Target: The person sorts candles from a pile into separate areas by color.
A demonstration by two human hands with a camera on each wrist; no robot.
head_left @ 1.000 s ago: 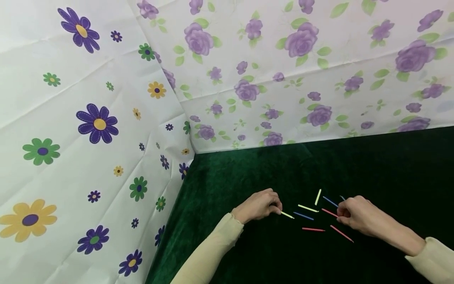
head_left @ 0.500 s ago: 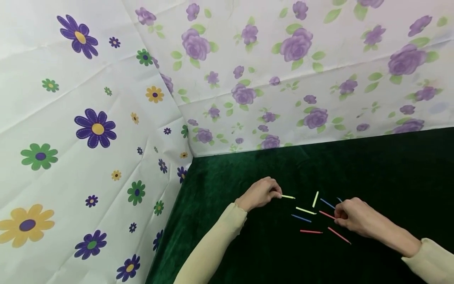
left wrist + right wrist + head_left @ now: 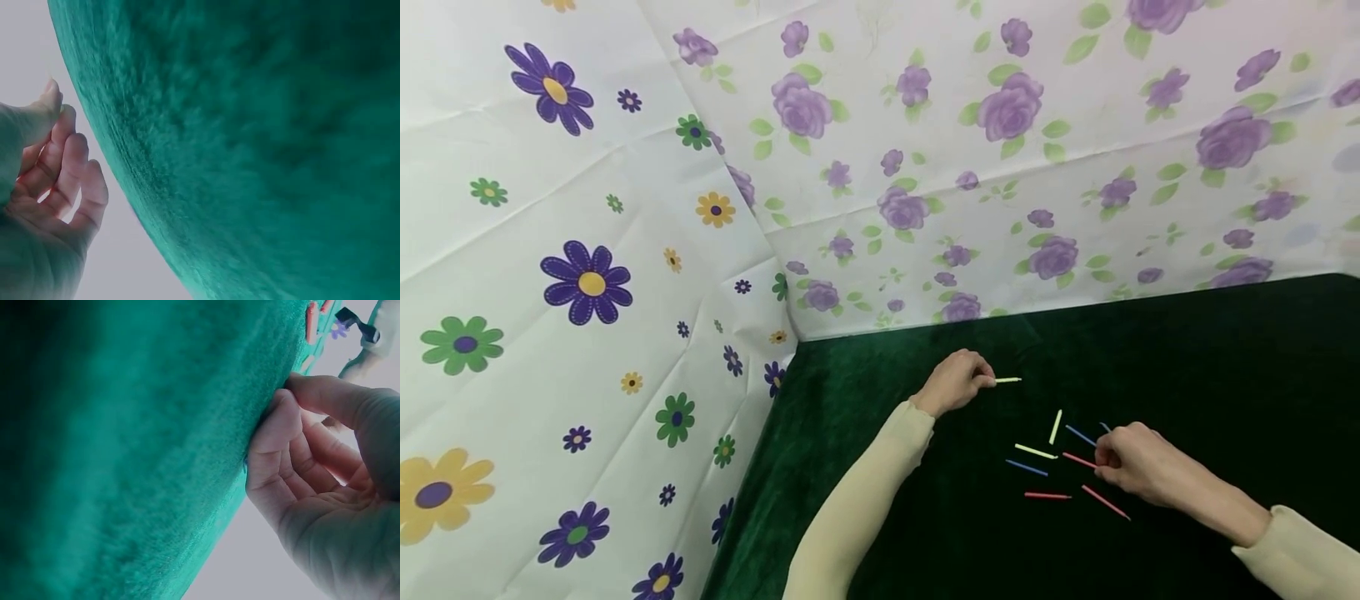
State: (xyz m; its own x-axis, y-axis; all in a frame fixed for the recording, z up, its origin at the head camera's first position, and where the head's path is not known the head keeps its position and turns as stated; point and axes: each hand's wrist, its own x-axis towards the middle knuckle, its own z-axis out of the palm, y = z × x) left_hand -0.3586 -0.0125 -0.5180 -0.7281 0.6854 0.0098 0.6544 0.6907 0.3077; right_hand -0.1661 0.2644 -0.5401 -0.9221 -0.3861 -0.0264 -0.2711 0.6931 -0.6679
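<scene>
Several thin coloured sticks lie scattered on a dark green velvet cloth [image 3: 1225, 375]. Among them are a yellow one [image 3: 1056, 426], a blue one [image 3: 1026, 468] and a red one [image 3: 1047, 496]. My left hand [image 3: 988, 381] pinches one yellow stick [image 3: 1009, 380] by its end, held apart from the pile toward the back. In the left wrist view that hand [image 3: 62, 156] shows curled fingers and the stick is hidden. My right hand [image 3: 1101, 457] rests at the pile's right side. Its curled fingers [image 3: 269, 450] press into the cloth on a short blue stick [image 3: 1105, 427], beside a red stick [image 3: 1078, 459].
Flower-printed sheets form a wall on the left [image 3: 587, 333] and at the back [image 3: 1037, 167], meeting in a corner behind the left hand. The green cloth stretches to the right and toward me. Another red stick [image 3: 1105, 502] lies under my right wrist's edge.
My left hand has carried the yellow stick off the cloth, away from the pile toward the back wall. The right hand has stayed at the pile's right side.
</scene>
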